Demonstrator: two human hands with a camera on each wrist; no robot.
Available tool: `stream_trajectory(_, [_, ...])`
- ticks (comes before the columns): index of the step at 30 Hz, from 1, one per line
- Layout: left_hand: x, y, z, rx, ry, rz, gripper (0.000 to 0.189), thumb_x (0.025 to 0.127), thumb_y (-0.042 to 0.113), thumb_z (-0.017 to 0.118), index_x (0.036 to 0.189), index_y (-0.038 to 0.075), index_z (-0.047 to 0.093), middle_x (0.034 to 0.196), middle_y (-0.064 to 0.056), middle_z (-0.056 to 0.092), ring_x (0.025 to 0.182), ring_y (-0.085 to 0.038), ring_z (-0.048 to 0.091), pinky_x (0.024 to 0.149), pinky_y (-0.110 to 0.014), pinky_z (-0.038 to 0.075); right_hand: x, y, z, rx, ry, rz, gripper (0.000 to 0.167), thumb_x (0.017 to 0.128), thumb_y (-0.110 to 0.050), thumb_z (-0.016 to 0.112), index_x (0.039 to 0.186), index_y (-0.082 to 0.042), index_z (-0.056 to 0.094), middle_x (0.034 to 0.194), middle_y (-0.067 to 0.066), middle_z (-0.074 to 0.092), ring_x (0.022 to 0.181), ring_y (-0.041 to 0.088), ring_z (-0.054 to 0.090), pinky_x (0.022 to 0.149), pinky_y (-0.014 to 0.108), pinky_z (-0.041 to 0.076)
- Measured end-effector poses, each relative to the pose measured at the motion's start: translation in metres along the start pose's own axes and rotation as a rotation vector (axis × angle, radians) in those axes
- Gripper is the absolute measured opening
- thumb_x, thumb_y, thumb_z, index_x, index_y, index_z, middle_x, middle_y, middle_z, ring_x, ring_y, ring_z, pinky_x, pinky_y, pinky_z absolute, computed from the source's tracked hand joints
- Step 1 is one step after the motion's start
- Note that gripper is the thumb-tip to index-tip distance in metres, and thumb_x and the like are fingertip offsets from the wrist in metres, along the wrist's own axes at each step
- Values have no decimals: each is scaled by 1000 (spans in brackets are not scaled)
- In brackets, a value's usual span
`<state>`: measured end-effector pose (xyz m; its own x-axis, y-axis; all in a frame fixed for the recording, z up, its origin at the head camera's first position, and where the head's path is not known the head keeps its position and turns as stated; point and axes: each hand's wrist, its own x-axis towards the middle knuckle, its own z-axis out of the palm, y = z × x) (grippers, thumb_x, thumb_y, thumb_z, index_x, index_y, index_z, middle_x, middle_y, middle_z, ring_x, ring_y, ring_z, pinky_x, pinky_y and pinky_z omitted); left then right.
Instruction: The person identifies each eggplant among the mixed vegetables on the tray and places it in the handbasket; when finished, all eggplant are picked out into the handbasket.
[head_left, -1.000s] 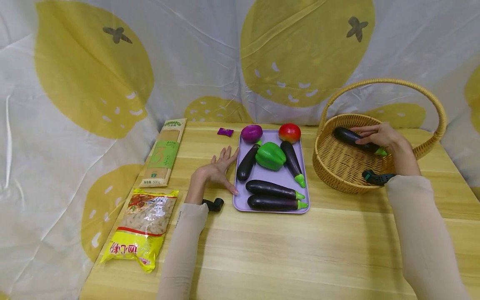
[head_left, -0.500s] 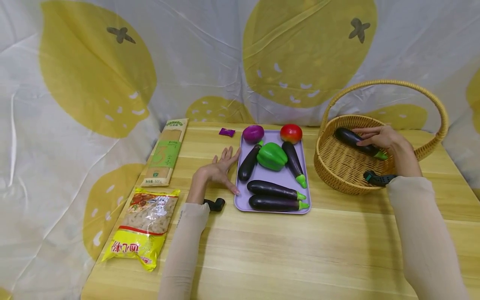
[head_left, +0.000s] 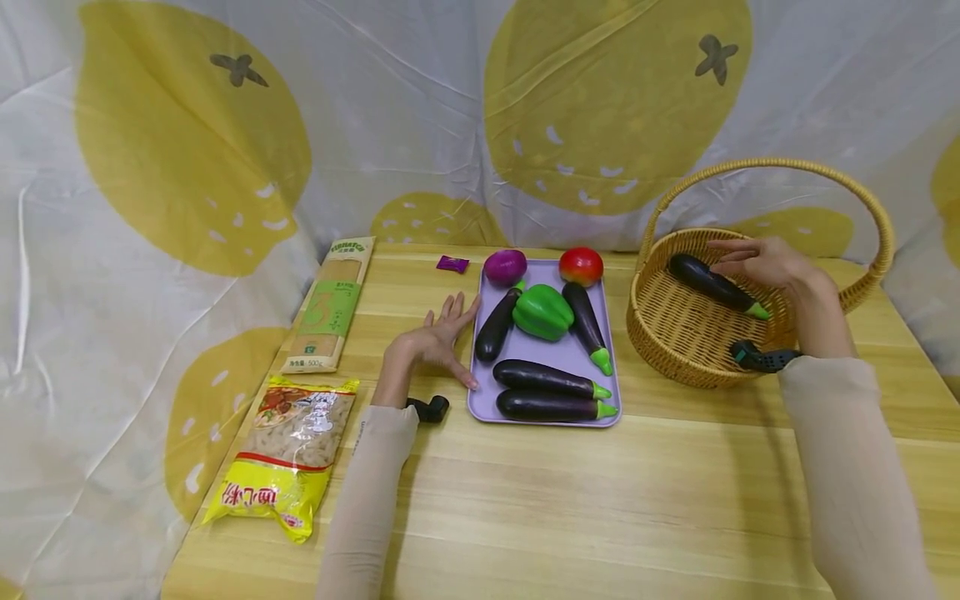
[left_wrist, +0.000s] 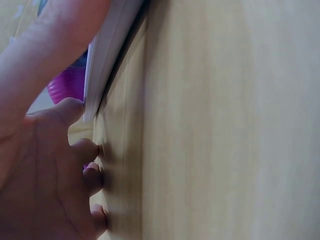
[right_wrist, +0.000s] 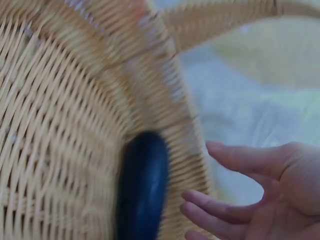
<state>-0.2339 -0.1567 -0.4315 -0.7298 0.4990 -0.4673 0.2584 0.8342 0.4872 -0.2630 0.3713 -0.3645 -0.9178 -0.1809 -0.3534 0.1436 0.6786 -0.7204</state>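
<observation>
A dark purple eggplant (head_left: pixel 708 282) with a green stem end lies inside the wicker basket (head_left: pixel 660 354) at the right. Over it hovers my right hand (head_left: pixel 772 265), fingers extended; the right wrist view shows a gap between the fingertips and the eggplant (right_wrist: pixel 142 190). My left hand (head_left: pixel 429 343) is spread at the left edge of the lilac tray (head_left: pixel 551 354), thumb and forefinger at its rim. On the tray are several more eggplants (head_left: pixel 546 379), a green bell pepper (head_left: pixel 543 312), a purple onion-like vegetable (head_left: pixel 505 267) and a red round fruit or vegetable (head_left: pixel 581 266).
At the left lie a flat noodle package (head_left: pixel 327 308) and a yellow plastic food bag (head_left: pixel 285 458). A small purple wrapped item (head_left: pixel 452 263) sits behind my left hand. The basket's tall handle (head_left: pixel 765 162) arches above it. A lemon-print cloth (head_left: pixel 420 108) hangs behind the table.
My right hand has let go of the eggplant and lifted slightly up and away to the right. The eggplant stays in the basket. My left hand keeps its place at the tray.
</observation>
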Motion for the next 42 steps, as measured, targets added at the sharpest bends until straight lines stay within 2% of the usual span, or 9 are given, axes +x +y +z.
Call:
stream_trajectory(2, [-1,0,-1,1,4,3,149,69,48,95,165,24,-16,170,-16,-28,158,-31,-28,129,-57,-17,-7,-13,1,-15,10,-15,64,108,-27,56,163,-9,29,155,29,47,142,45,44,121,71,26])
stream_trajectory(4, [-1,1,-1,6,8,6,150,68,47,95,165,23,-16,170,-16,-28,158,-31,-28,129,-57,-17,-13,-26,3,-8,9,-31,68,107,-36,56,164,-14,27,161,35,33,148,53,30,121,72,23])
stream_trajectory(9, [-1,1,-2,17,10,6,150,68,47,96,165,24,-17,170,-16,-28,158,-31,-28,129,-57,-17,-26,-53,19,-51,34,-107,75,104,-52,55,166,-24,24,161,29,38,150,47,32,119,61,36])
stream_trajectory(15, [-1,1,-2,16,11,6,151,68,47,96,165,24,-17,170,-16,-28,158,-32,-28,129,-57,-17,-34,-75,54,-39,66,-197,72,105,-45,57,166,-28,21,165,24,34,149,42,38,115,53,42])
stream_trajectory(16, [-2,1,-2,15,10,5,151,68,48,96,165,24,-17,170,-16,-28,158,-31,-28,129,-57,-17,-35,-78,60,-34,67,-212,72,106,-43,57,166,-28,20,165,25,34,149,43,37,115,61,39])
stream_trajectory(25, [0,0,-1,-1,1,-3,150,69,46,95,165,24,-17,170,-15,-29,158,-31,-29,129,-56,-17,-47,-99,117,-7,234,-288,69,106,-33,58,165,-15,27,157,29,40,146,48,39,120,64,35])
stream_trajectory(29, [0,-1,0,0,2,-6,149,69,46,95,165,25,-17,170,-15,-29,158,-31,-29,129,-56,-17,-43,-101,139,15,228,-333,63,107,-25,58,163,-9,32,154,30,43,145,48,41,120,63,36])
stream_trajectory(37, [0,-1,1,-7,5,4,148,70,45,95,165,24,-17,170,-16,-28,158,-32,-29,129,-57,-17,-24,-99,180,65,166,-269,62,107,-21,56,163,-7,30,163,28,33,151,45,35,126,61,28])
stream_trajectory(42, [0,-1,0,-12,4,3,149,70,45,95,165,24,-17,170,-15,-29,158,-31,-30,129,-57,-18,-12,-96,195,50,189,-238,60,107,-16,55,161,-5,33,156,34,38,146,48,39,120,63,35])
